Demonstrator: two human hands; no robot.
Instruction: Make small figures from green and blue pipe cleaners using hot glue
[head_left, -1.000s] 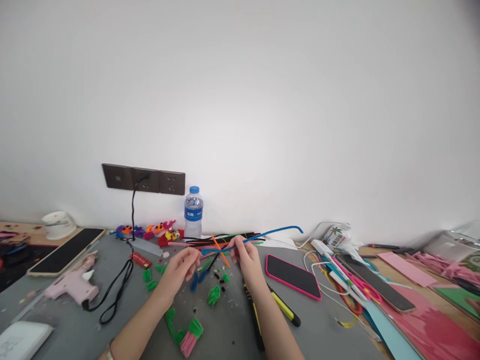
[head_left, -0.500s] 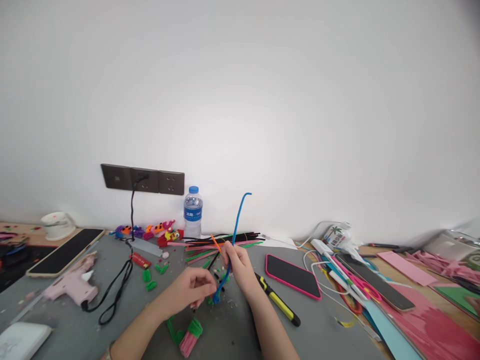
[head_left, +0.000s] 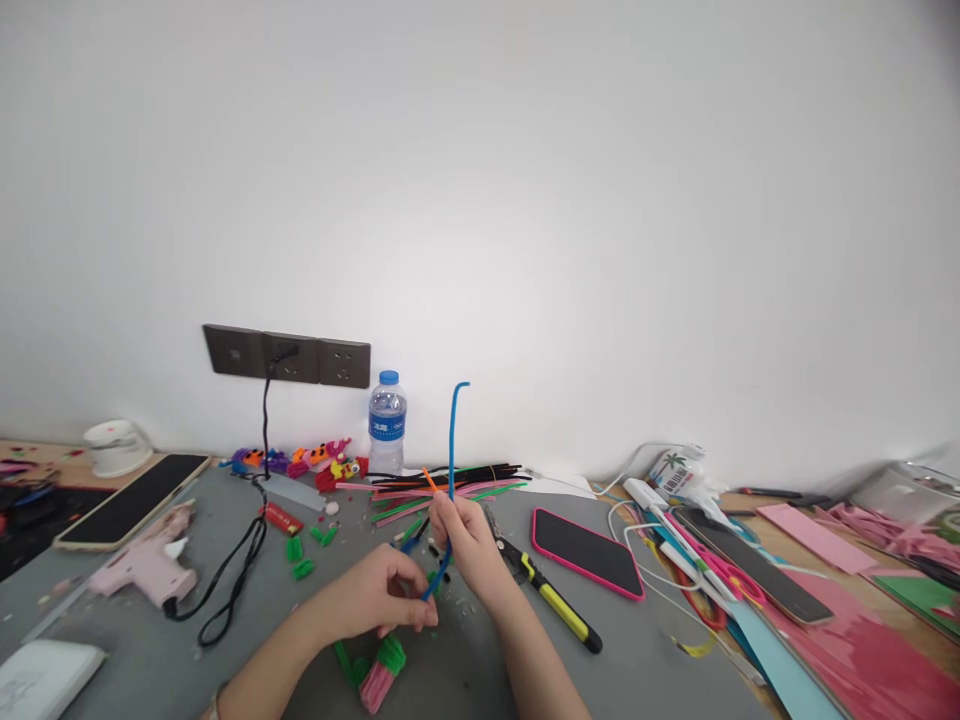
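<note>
A blue pipe cleaner [head_left: 452, 435] stands nearly upright between my hands, its top end bent to the right. My right hand [head_left: 466, 535] is closed around its middle. My left hand [head_left: 386, 592] pinches the lower end, and the fingers hide the tip. Just below my left hand lies a pink and green bundle of pipe cleaner pieces [head_left: 382, 675], with a green strip beside it. An orange stick [head_left: 428, 479] shows just past my right fingers; whether they touch it I cannot tell.
Loose pipe cleaners [head_left: 450, 492] lie along the wall by a water bottle [head_left: 387, 425]. To the right are yellow-handled pliers [head_left: 559, 608] and a pink-edged phone [head_left: 587, 553]. A pink glue gun [head_left: 146, 570] with a black cord is at left, near another phone [head_left: 135, 502].
My right hand has shifted slightly left, and the blue pipe cleaner's upper part has swung left to nearly vertical. Its lower end, visible before, is covered by my left fingers.
</note>
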